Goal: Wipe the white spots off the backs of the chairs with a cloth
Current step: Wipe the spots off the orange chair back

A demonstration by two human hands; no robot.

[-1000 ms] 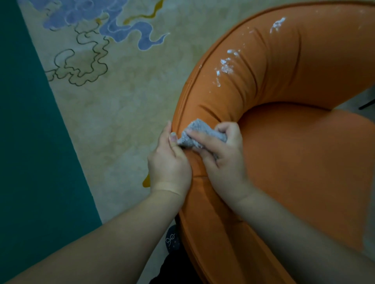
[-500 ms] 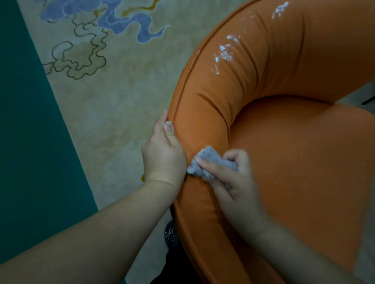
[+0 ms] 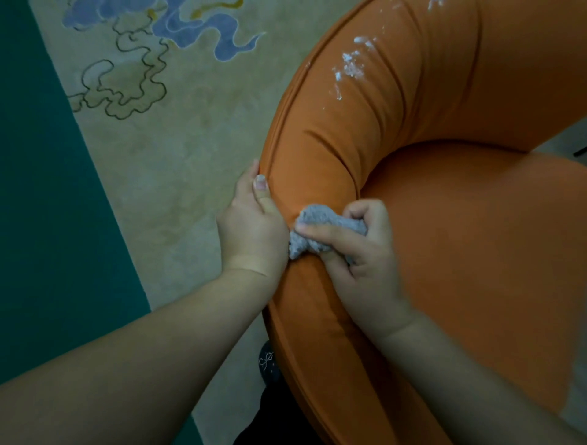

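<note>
An orange upholstered chair [image 3: 451, 222] fills the right side; its curved padded back [image 3: 320, 152] runs from the top right down to the bottom centre. White spots [image 3: 351, 65] cluster on the back near the top, with more at the top edge [image 3: 435, 3]. My left hand [image 3: 251, 225] grips the outer edge of the back, thumb on top. My right hand [image 3: 359, 251] presses a crumpled grey cloth [image 3: 320, 230] onto the back right beside the left hand. The fabric under the cloth looks free of spots.
A beige carpet [image 3: 178, 165] with blue and outlined cloud patterns lies left of the chair, bordered by a dark green band [image 3: 47, 206]. A dark shoe or sock [image 3: 268, 365] shows under the chair's edge at the bottom.
My right hand rubbed the cloth down the chair back toward me, then back up next to the left hand. The left hand kept its grip on the edge.
</note>
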